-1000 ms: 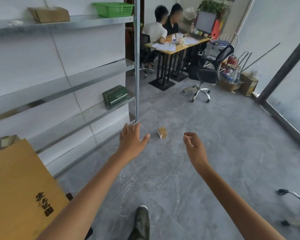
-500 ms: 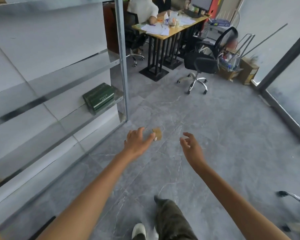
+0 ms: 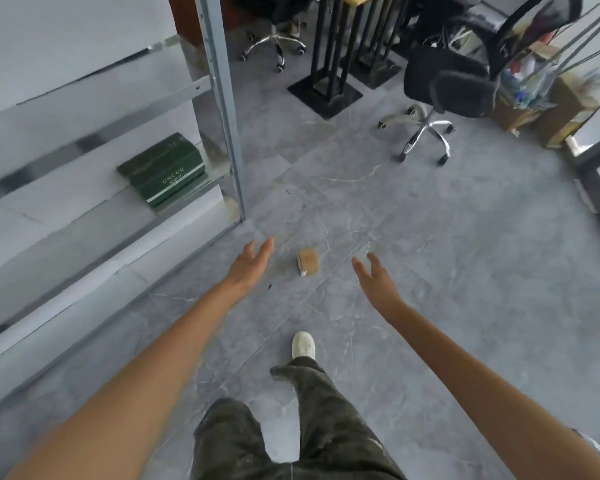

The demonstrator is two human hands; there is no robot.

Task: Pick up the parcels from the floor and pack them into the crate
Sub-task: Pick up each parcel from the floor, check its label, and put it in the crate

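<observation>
Parcel [image 3: 307, 260]: small cardboard box, centre frame; likely light, stiff; grip opposite sides.
Left hand [image 3: 249, 265]: spread wide, empty.
Right hand [image 3: 374, 277]: spread wide, empty.

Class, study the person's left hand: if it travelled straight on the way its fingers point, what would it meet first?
Probably the bare floor. The left hand points between the small parcel and the shelf post, touching neither, though depth is unclear.
</observation>
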